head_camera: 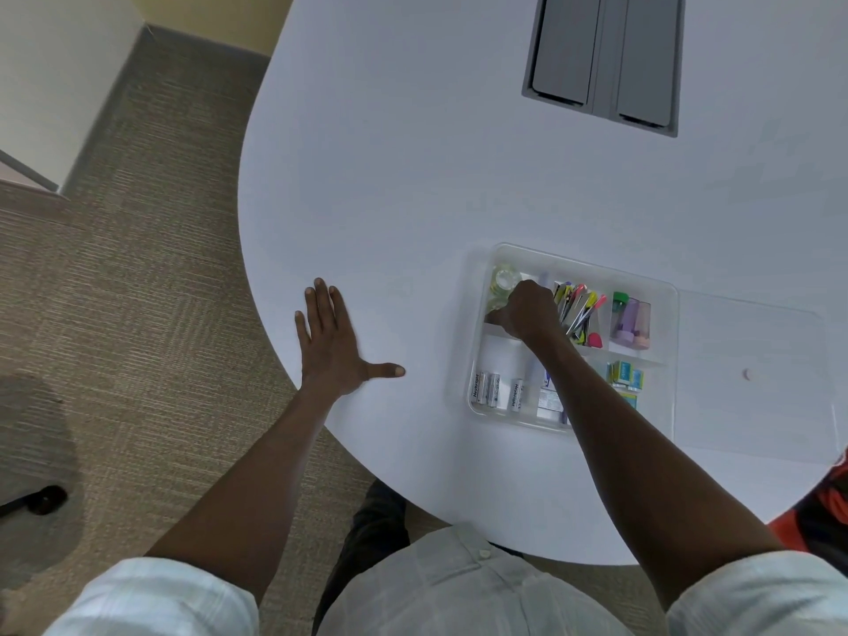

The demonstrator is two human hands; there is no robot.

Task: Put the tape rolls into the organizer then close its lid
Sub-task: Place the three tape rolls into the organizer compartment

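Note:
A clear plastic organizer (667, 286) sits on the white table, its lid (752, 369) swung open flat to the right. A clear tape roll (504, 277) lies in the far-left compartment, with another roll (496, 301) just below it. My right hand (527, 314) reaches down into that compartment, fingers curled against the lower roll; whether it still grips the roll is hidden by the hand. My left hand (332, 342) rests flat on the table to the left of the organizer, fingers spread, holding nothing.
Other compartments hold batteries (493, 390), pens and markers (579, 309), small containers (631, 319) and green boxes (625, 375). A grey cable hatch (603, 57) is set in the table's far side. The table's curved edge (257, 286) runs left of my left hand.

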